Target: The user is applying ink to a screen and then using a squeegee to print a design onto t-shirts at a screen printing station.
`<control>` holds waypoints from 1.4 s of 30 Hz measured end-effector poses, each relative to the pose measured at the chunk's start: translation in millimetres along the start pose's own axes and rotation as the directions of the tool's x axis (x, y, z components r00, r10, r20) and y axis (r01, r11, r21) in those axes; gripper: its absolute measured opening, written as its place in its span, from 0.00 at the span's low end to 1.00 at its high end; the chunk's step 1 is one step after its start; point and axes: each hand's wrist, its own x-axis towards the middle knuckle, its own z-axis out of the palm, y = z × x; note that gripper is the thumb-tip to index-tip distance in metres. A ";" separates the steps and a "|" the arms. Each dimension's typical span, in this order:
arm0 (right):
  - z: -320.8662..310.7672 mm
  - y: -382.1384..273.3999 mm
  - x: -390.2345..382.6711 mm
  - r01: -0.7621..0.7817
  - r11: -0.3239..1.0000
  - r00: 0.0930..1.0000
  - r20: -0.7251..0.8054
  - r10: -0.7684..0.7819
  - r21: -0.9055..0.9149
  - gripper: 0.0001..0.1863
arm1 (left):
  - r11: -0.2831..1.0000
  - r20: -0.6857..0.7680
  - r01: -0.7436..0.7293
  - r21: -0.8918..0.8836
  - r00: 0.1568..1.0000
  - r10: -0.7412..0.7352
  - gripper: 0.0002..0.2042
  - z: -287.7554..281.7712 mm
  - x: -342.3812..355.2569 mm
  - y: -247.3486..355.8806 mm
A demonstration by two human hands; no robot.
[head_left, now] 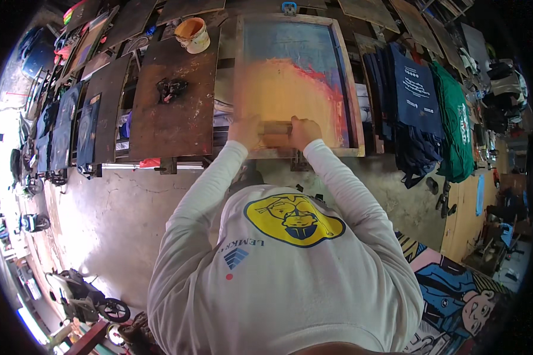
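Note:
A wooden-framed printing screen lies on the bench in front of me, its mesh blue toward the far end and smeared yellow-orange with red edges nearer me. At the screen's near end, my left hand and my right hand are closed around the two ends of a wooden squeegee. The squeegee rests across the yellow area, and its blade's lower edge is blurred. Both arms reach forward in white sleeves. A metal hinge clamp sits at the screen's far edge.
Left of the screen, a stained brown board carries an ink-marked bucket and a crumpled dark rag. Navy printed shirts and green shirts drape over boards at right. Motorbikes stand on the concrete floor behind, left.

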 end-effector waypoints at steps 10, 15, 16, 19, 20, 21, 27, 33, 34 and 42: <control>-0.7 4.2 -26.2 0.055 0.997 0.998 0.013 -0.056 0.055 0.11 | 0.998 0.003 0.028 -0.052 1.000 -0.028 0.18 -17.2 -28.0 22.3; -22.9 3.5 9.0 0.088 0.996 0.996 -0.013 -0.088 0.032 0.11 | 0.999 -0.052 0.022 -0.042 0.998 -0.024 0.15 -18.6 10.6 4.1; -19.7 6.4 18.5 0.076 0.997 0.996 -0.049 -0.075 0.028 0.11 | 0.999 -0.053 0.017 -0.042 0.998 -0.019 0.15 -18.5 19.9 1.8; -10.8 11.6 30.5 0.054 0.998 0.996 -0.067 -0.053 0.014 0.11 | 1.000 -0.062 0.002 -0.024 0.998 -0.004 0.14 -17.4 35.7 -0.7; -8.4 13.6 31.7 0.047 0.999 0.998 -0.045 -0.047 0.004 0.11 | 1.000 -0.046 0.001 -0.018 0.999 -0.002 0.14 -15.6 34.3 0.5; -6.3 12.9 30.2 0.045 0.999 0.998 -0.046 -0.044 0.006 0.11 | 1.000 -0.027 0.002 -0.012 1.000 -0.002 0.13 -13.4 30.7 0.4; 4.4 8.2 -2.6 0.042 0.999 0.999 -0.011 -0.042 0.007 0.14 | 0.995 -0.044 0.062 -0.076 0.997 -0.065 0.16 5.5 -1.7 6.1; -7.7 -2.6 -24.8 0.025 0.999 1.000 -0.004 -0.025 0.043 0.20 | 0.998 -0.072 0.036 -0.047 0.997 -0.039 0.23 -6.2 -27.2 15.8; -15.4 -0.4 -28.1 -0.001 0.999 1.000 0.017 0.000 0.053 0.20 | 0.998 -0.074 0.034 -0.044 0.997 -0.037 0.23 -16.2 -31.3 22.1; -3.4 36.8 -56.4 -0.237 0.024 0.884 0.206 0.419 0.971 0.05 | 0.864 -0.430 0.149 -0.480 0.819 -0.380 0.24 -37.6 -107.8 8.3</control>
